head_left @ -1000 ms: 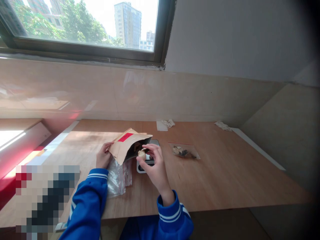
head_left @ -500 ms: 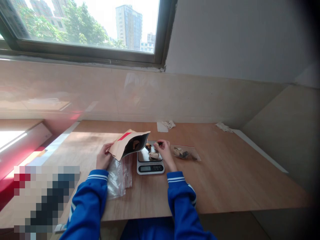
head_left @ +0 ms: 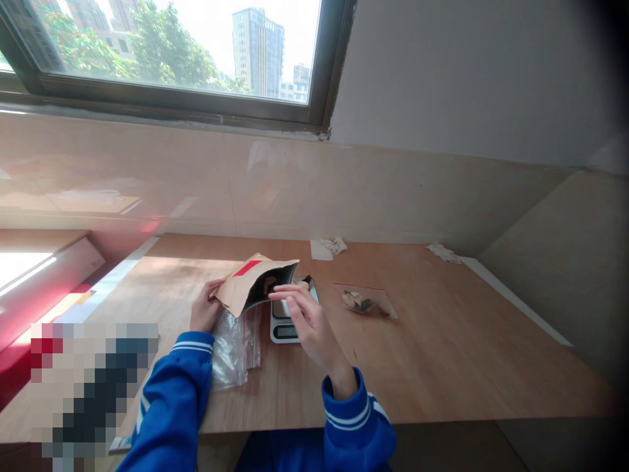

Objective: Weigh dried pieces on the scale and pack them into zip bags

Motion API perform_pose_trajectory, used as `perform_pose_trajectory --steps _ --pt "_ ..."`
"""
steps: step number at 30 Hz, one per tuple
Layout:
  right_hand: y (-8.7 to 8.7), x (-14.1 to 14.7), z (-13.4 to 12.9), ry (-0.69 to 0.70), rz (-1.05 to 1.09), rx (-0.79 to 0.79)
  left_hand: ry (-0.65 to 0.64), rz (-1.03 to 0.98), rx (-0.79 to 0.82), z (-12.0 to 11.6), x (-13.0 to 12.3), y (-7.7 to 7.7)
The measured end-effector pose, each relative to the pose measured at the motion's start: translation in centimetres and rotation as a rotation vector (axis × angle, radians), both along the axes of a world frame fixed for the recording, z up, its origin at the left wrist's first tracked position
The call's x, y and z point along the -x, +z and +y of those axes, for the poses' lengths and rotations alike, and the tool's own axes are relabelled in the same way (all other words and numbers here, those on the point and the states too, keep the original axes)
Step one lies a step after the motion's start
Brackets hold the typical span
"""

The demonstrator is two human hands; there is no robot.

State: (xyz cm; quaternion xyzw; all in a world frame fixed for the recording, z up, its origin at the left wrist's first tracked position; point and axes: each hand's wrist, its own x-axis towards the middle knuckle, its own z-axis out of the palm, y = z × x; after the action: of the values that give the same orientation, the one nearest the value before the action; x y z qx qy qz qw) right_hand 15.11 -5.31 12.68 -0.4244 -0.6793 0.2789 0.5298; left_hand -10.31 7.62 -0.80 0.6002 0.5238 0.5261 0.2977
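Note:
My left hand (head_left: 205, 305) grips the side of a brown paper pouch (head_left: 240, 283) with a red stripe, its dark mouth tilted to the right over a digital scale (head_left: 285, 332). A brownish piece (head_left: 269, 284) shows inside the mouth. My right hand (head_left: 309, 321) is open, with fingers stretched toward the pouch's mouth and nothing visible in them. It hides much of the scale's plate. Pale and dark dried pieces (head_left: 304, 283) show on the plate behind the fingers.
Clear zip bags (head_left: 230, 357) lie flat left of the scale. To its right is a zip bag holding dried pieces (head_left: 361, 301). Crumpled paper (head_left: 334, 246) sits at the back edge of the wooden table (head_left: 442, 341), near the wall.
My right hand has let go of a piece at the scale plate and moved left and nearer, to the pouch's mouth, its fingers now stretched out. My left hand keeps the pouch in place.

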Motion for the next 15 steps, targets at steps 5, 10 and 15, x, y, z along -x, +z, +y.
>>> perform_pose_trajectory --steps 5,10,15 --pt "0.5 3.2 2.2 0.002 -0.428 0.022 -0.001 0.042 -0.022 -0.2 -0.1 0.3" --pt "0.4 4.4 6.3 -0.036 -0.676 0.150 0.030 0.041 -0.001 -0.4 -0.2 0.6" --pt "0.4 5.2 9.3 0.013 -0.622 0.142 0.080 0.066 0.022 -0.6 -0.2 0.7"
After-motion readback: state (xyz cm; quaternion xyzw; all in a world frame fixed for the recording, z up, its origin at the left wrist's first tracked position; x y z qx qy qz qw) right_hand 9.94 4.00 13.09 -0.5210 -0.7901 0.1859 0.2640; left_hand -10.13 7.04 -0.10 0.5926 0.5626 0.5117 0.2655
